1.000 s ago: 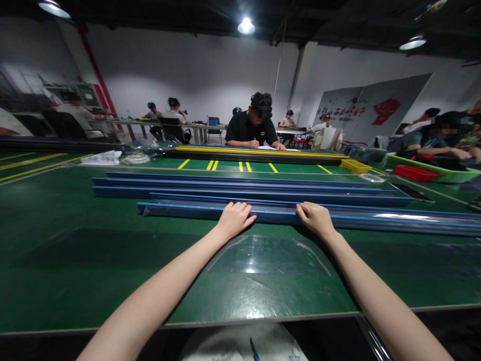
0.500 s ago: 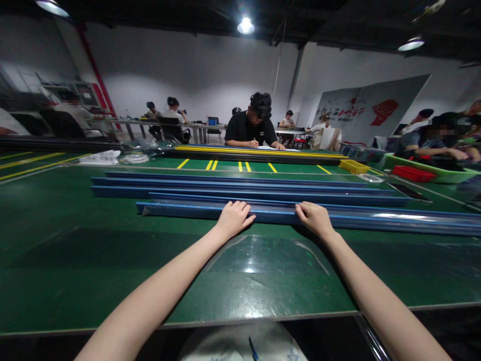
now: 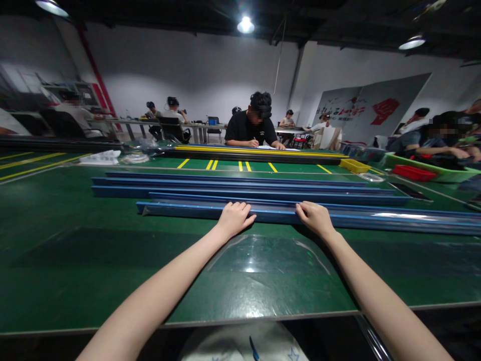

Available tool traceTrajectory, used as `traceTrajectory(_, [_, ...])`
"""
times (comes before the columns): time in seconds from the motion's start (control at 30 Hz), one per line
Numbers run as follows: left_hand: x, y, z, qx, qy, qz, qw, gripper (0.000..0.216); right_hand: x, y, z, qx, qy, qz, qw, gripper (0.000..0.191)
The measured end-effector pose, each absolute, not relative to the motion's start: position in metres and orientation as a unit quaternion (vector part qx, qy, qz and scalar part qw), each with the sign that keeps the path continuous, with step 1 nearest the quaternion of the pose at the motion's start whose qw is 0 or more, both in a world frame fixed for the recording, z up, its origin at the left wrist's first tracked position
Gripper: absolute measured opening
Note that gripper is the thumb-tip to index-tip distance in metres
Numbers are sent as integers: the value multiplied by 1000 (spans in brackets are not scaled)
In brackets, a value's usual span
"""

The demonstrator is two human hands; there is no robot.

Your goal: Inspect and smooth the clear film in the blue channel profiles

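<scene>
Several long blue rails lie side by side across the green table. Both my hands rest on the nearest blue rail. My left hand grips it near the middle, fingers curled over its top edge and thumb along the near side. About a hand's width to the right, my right hand holds the same rail in the same way. A clear plastic sheet lies flat on the table just in front of my hands.
More blue rails lie behind the near one. A yellow and black rail lies farther back, where a person in black sits writing. Red and yellow bins stand at the right. White bags lie at the far left.
</scene>
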State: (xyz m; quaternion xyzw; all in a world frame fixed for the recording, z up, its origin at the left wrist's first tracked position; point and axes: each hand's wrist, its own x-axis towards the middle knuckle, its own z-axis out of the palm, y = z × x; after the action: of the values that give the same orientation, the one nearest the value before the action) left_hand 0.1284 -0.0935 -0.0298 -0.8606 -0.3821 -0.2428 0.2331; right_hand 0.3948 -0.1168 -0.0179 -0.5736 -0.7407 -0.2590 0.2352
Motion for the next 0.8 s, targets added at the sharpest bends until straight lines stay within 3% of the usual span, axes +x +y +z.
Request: traceTrajectory(0.8, [129, -94, -29, -861, -385, -227, 242, 31, 395, -117, -18, -574, -742, -257, 231, 43])
